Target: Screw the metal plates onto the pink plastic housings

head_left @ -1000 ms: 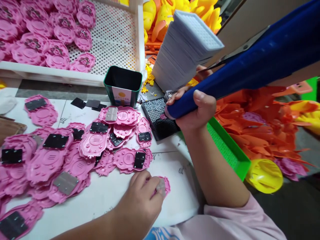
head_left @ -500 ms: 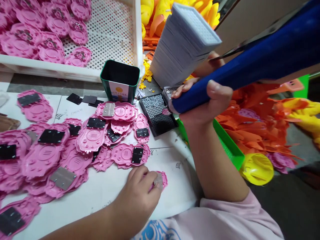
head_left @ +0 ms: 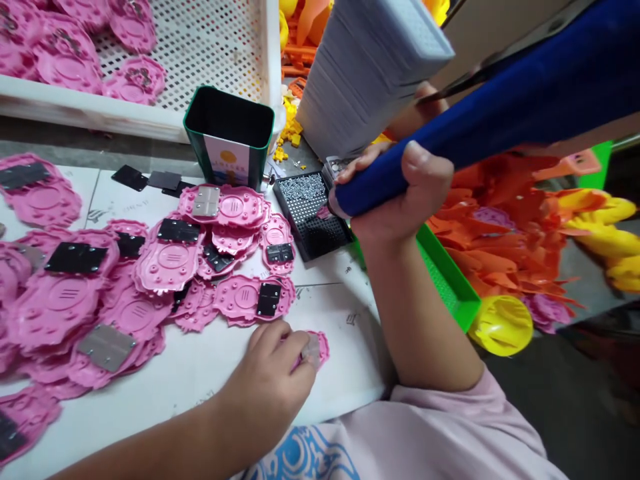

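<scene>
My right hand is wrapped round a thick blue electric screwdriver, which slants down to the left. Its tip is at the black perforated tray, where small silver screws lie heaped in the far half. On the white table, my left hand closes over a pink plastic piece with a grey metal plate on it. Most of that piece is hidden under my fingers. To the left lie many similar pink pieces, with black or grey plates screwed on.
A dark green bin stands behind the pink pile, beside loose black plates. At the back left is a white perforated crate holding pink parts. A tall stack of white trays rises behind the screws; orange parts lie right.
The view has shifted slightly, so the table things appear a little further left and higher. Both hands keep their holds, and the screwdriver tip stays at the screw tray.
</scene>
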A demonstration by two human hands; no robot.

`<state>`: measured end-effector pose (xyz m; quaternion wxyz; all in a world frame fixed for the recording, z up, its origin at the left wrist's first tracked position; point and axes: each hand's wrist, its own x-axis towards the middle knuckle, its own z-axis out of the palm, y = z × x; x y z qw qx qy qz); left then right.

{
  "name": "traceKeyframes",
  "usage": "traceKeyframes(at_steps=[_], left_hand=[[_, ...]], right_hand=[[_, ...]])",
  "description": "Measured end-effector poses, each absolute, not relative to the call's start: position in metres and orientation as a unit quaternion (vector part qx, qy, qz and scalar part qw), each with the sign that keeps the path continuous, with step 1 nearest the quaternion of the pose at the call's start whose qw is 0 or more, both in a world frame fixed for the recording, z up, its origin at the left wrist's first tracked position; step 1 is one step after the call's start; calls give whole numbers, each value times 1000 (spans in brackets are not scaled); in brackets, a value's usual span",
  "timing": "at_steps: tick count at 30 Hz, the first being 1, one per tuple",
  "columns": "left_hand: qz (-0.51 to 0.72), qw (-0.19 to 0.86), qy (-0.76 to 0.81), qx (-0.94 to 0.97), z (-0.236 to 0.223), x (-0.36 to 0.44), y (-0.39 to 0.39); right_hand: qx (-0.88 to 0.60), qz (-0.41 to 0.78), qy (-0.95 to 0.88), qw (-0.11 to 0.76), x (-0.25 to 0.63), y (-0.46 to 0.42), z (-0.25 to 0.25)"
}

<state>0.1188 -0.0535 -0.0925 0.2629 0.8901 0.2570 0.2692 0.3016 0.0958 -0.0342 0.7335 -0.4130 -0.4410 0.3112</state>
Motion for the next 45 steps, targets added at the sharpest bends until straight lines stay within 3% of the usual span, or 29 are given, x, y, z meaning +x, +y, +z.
traceKeyframes(at_steps=[21, 31, 36, 40, 45], left_hand=[[269, 258, 258, 891, -92, 119, -53], [273, 255, 252, 893, -92, 118, -53], [277, 266, 250, 889, -94, 118, -54], [261, 274, 254, 890, -98, 118, -57], [250, 277, 256, 892, -97, 119, -56]], right_hand=[[-427, 326, -493, 685, 310, 108, -48], [-424, 268, -447, 741, 296, 91, -17], [-404, 345, -476, 701, 309, 50, 9], [-429, 468, -484, 602, 320, -1, 10], [-412, 495, -451, 617, 311, -55, -8]])
